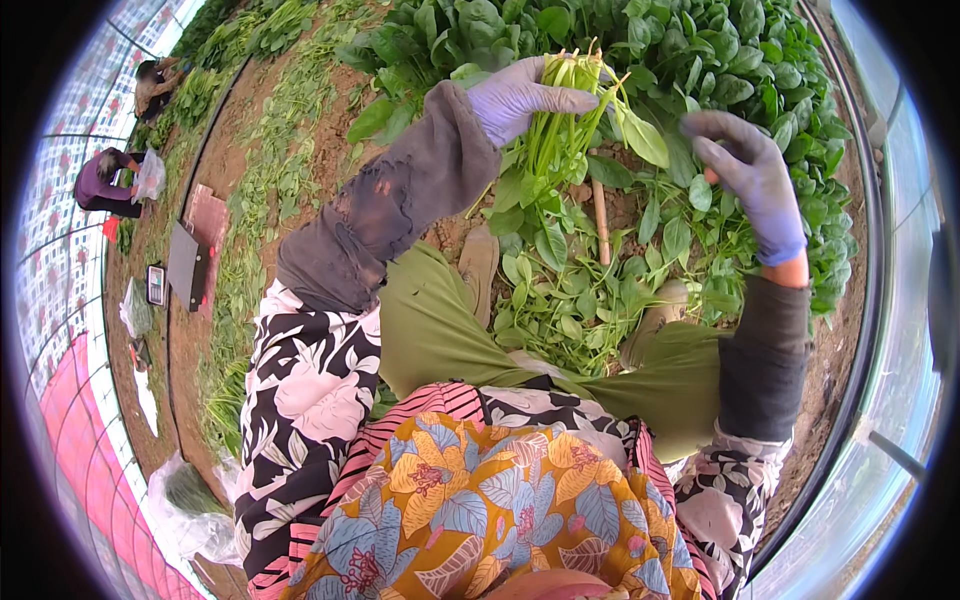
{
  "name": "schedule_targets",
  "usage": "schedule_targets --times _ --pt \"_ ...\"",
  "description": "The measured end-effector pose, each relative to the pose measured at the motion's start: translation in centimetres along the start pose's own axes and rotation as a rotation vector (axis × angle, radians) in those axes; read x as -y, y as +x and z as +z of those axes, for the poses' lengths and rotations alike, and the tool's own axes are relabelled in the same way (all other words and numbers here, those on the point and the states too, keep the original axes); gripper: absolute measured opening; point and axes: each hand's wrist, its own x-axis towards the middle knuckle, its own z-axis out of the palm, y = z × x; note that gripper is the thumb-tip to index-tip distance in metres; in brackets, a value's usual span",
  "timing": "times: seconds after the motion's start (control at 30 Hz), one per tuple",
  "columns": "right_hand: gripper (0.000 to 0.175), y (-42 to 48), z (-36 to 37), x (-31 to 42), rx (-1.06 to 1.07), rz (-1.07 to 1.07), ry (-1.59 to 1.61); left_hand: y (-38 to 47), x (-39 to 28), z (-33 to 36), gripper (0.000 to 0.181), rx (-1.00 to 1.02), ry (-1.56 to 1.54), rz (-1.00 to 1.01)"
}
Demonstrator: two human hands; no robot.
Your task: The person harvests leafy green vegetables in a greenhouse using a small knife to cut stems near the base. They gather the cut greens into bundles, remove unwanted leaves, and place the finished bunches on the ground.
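Note:
My left hand (pixel 525 97), in a pale purple glove, grips a bunch of leafy greens (pixel 559 139), likely spinach. Its pale stem ends point away from me, and its leaves hang down towards my boots. To the right, my right hand (pixel 750 169), also gloved, is raised over the plants with its fingers curled. A small orange-red bit shows by its fingers; I cannot tell if it is held or is skin through the glove. Between the hands a wooden handle (pixel 600 210) rests on the soil; its far end is hidden under leaves. Loose leaves (pixel 574 300) lie between my boots.
Dense standing greens (pixel 720 52) grow ahead and right, beside a black pipe (pixel 866 187) and plastic sheeting. At left are a scale display (pixel 155 285), a dark board (pixel 185 262), a plastic bag of greens (pixel 187 502) and two people crouching, one holding a clear bag (pixel 150 174).

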Motion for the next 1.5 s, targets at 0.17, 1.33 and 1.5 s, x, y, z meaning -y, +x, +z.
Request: schedule_targets --times 0.17,1.33,1.5 --pt "0.029 1.6 4.4 -0.4 0.030 -0.105 0.327 0.5 0.9 1.1 0.046 0.058 -0.013 -0.084" --pt "0.015 1.1 2.7 0.2 -0.263 -0.209 -0.064 0.5 2.2 1.3 0.063 0.177 -0.128 -0.347" --pt "0.037 0.3 2.2 2.0 -0.126 -0.187 -0.292 0.6 2.5 1.6 0.065 0.062 -0.120 -0.380"
